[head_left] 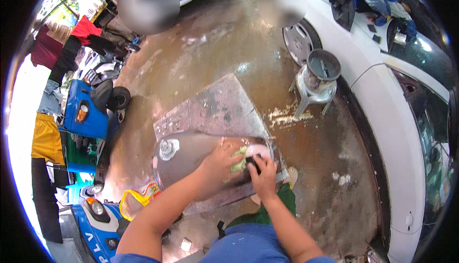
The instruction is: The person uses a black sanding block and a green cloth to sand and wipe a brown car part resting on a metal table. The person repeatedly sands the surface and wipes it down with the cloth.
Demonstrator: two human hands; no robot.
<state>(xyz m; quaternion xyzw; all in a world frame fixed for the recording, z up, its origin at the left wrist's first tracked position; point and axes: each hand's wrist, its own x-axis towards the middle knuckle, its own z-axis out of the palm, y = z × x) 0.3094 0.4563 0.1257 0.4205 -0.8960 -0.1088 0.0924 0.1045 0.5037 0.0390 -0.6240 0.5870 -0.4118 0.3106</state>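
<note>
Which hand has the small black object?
The right hand, nearer the car, gripping the small black object; the left hand instead touches a crumpled light-green cloth.

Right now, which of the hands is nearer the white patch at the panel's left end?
Left. The left hand is right of the white patch, a gap between them; the right hand is farther right, near the panel's right end.

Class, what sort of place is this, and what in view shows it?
Probably a vehicle repair or bodywork yard: a white car stands on the right, a blue vehicle on the left, and a curved panel with a pale patch lies between.
</note>
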